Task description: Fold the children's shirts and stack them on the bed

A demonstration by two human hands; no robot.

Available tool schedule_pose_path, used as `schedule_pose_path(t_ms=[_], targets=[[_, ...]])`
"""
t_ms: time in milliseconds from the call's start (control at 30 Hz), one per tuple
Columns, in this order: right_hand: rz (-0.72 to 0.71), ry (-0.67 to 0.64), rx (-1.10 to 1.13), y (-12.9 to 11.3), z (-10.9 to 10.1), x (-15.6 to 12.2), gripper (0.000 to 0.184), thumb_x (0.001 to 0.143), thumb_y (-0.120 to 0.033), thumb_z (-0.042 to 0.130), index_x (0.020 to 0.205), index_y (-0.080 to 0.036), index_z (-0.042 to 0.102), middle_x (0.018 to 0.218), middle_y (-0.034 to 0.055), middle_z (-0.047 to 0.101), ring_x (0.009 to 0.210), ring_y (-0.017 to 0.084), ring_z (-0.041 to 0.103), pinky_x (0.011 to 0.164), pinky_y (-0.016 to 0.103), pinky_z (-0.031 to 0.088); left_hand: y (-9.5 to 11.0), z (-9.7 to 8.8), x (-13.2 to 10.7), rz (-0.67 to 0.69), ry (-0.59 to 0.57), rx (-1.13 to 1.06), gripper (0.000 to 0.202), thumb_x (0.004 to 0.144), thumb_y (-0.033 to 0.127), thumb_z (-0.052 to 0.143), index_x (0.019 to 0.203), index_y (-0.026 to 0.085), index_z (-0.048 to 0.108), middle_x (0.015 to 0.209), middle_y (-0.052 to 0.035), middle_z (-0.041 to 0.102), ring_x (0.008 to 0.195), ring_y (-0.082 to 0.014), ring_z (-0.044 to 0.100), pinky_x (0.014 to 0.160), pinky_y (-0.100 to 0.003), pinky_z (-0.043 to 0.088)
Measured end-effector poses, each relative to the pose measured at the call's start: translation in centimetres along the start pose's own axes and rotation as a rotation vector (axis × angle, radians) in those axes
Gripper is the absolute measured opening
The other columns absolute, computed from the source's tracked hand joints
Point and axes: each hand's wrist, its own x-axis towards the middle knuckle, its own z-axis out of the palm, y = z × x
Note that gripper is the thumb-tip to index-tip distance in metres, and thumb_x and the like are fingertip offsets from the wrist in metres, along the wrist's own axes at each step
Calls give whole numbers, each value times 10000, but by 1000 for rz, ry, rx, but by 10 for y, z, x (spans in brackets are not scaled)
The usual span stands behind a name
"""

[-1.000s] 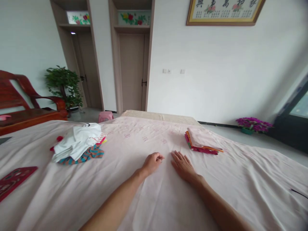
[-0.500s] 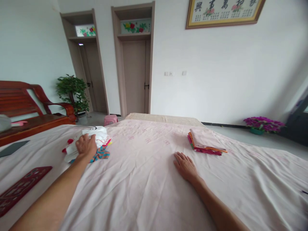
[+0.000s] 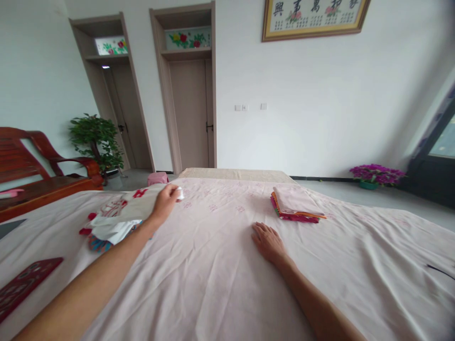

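My left hand (image 3: 166, 202) is closed on the edge of a white cloth (image 3: 144, 203) with red print. The cloth stretches from my fingers back over a loose pile at the left, and a bit of it sticks out past my fingertips. Under it, the pile shows more white fabric (image 3: 115, 229) and a blue patterned cloth (image 3: 100, 243). My right hand (image 3: 267, 240) lies flat on the pale pink sheet (image 3: 213, 265), fingers stretched out and holding nothing. Just beyond it sits a stack of folded cloths (image 3: 296, 203), pale pink on top with orange and red edges below.
At the near left lies a dark red patterned case-like object (image 3: 30, 284). Beyond the sheet are a pink stool (image 3: 158, 178), a wooden bench (image 3: 53, 163), a leafy plant (image 3: 95, 142) and purple flowers (image 3: 378, 174). A thin black cord (image 3: 440, 271) lies at the right edge.
My left hand has moved right from the top of the pile, drawing the white cloth with it. My right hand stays flat on the sheet. The view has turned slightly right.
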Motion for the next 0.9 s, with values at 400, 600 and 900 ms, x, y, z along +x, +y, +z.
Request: schedule_pose_path(t_ms=[400,600,900], targets=[[-5,46,228,6,-18,-2,455,1018,-334,254,1195,-207,654,1203,60,670,1113,190,596,991,283,405,-1,83,-75,218,-490,37,260,865,325,488,990,223,692,1078,-35,729,1030,-189,656,921,-266,480],[-64,41,159,-9,-32,-12,351,967,-416,441,1146,-239,686,1093,55,689,1040,206,586,939,295,396,-73,67,-51,-24,-303,444,456,885,368,440,1239,116,580,1274,-216,606,1189,-342,563,993,-462,413],[49,-45,140,-22,-21,-13,277,908,-322,479,1083,-280,690,1026,37,731,950,208,651,833,294,420,-97,69,-52,-80,-335,561,392,873,399,423,1141,181,608,1046,-153,705,997,-321,657,824,-393,470]])
